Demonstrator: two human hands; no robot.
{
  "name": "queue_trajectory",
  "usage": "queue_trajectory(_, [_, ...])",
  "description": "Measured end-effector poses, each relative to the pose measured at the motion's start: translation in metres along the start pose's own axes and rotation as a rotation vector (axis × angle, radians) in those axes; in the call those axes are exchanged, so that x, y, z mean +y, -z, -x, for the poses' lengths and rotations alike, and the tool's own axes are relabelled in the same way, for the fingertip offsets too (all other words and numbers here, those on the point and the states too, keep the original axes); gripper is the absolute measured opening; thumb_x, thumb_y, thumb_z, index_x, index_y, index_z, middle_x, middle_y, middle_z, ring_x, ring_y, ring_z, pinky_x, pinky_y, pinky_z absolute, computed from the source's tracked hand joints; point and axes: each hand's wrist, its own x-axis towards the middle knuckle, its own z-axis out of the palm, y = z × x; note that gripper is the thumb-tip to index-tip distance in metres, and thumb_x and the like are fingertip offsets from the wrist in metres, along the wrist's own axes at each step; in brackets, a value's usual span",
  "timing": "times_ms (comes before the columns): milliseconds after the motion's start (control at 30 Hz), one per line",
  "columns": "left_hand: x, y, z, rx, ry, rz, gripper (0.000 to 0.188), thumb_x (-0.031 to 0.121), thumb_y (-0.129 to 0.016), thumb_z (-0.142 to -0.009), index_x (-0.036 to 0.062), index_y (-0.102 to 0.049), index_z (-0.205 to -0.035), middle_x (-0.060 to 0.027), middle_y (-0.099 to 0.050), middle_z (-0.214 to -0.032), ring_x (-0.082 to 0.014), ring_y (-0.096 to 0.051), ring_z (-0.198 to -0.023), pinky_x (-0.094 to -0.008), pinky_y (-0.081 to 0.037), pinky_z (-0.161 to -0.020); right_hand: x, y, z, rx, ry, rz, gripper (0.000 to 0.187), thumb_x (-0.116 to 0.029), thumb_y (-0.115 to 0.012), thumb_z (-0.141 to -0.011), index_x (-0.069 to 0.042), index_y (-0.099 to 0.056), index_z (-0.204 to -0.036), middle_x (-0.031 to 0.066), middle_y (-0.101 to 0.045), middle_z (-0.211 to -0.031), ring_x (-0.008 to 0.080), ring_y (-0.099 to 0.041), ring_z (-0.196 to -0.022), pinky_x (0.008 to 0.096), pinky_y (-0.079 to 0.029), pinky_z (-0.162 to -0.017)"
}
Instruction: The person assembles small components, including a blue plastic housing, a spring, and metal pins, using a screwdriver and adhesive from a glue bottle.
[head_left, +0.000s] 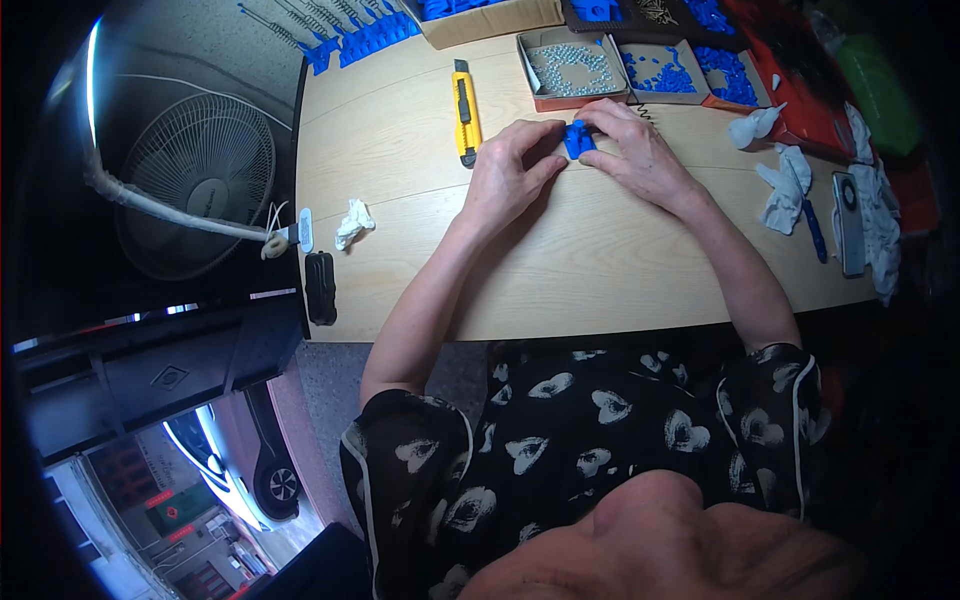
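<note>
A small blue plastic part [579,140] sits between my two hands, low over the wooden table. My left hand [505,170] has its thumb and forefinger closed at the part's left side. From the other side, my right hand [640,150] pinches it with thumb and fingers bent around its edge. The part's finer details are too small to make out. Just left of my left hand lies a yellow utility knife [467,115]. Beyond my right hand stands a shallow box [578,103] of small silvery balls, with a dark coiled spring [646,117] near its corner.
Boxes of small blue parts [668,78] line the far right. Blue pieces with springs [378,40] lie far left. Crumpled tissues [787,190], a blue pen [814,232] and a phone [848,225] are at right. A black case [320,288] lies at the left edge, near a fan [208,185].
</note>
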Motion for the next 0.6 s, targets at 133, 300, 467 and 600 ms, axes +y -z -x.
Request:
queue_trajectory(133, [0.000,0.002,0.006,0.013,0.071,0.112,0.036,0.014,-0.078,-0.085,0.0048,-0.070,-0.119,-0.0115,-0.071,-0.107,-0.0198,-0.069,-0.099,-0.0323,-0.055,-0.086,-0.011,0.002,-0.003,-0.099,-0.111,-0.116,0.036,-0.009,-0.072,-0.082,0.001,-0.062,-0.114,0.0131,-0.060,-0.117,0.0291,-0.059,-0.114,0.0383,-0.047,-0.100])
queue_trajectory(300, [0.002,-0.011,-0.008,0.081,0.073,0.264,0.028,0.010,-0.079,-0.084,0.0016,-0.072,-0.109,-0.0088,-0.072,-0.100,-0.0133,-0.069,-0.090,-0.0272,-0.056,-0.080,-0.007,-0.005,-0.001,0.010,-0.067,-0.139,0.032,-0.008,-0.073,-0.080,0.002,-0.062,-0.108,0.0132,-0.061,-0.113,0.0291,-0.062,-0.107,0.0389,-0.050,-0.094])
queue_trajectory(467, [0.003,-0.023,-0.012,0.149,0.113,0.313,0.024,0.010,-0.079,-0.084,0.0003,-0.073,-0.105,-0.0075,-0.073,-0.088,-0.0117,-0.069,-0.080,-0.0253,-0.057,-0.070,-0.005,-0.005,-0.002,0.025,-0.099,-0.148,0.030,-0.008,-0.074,-0.078,0.002,-0.062,-0.105,0.0122,-0.061,-0.111,0.0282,-0.062,-0.106,0.0383,-0.050,-0.094])
queue_trajectory(600, [0.005,-0.018,-0.014,0.151,0.053,0.190,0.018,0.011,-0.079,-0.084,0.0015,-0.075,-0.099,-0.0078,-0.074,-0.087,-0.0137,-0.070,-0.077,-0.0263,-0.056,-0.069,-0.007,-0.003,-0.005,0.017,-0.124,-0.215,0.029,-0.005,-0.075,-0.077,0.002,-0.063,-0.102,0.0117,-0.062,-0.108,0.0273,-0.063,-0.103,0.0375,-0.051,-0.092])
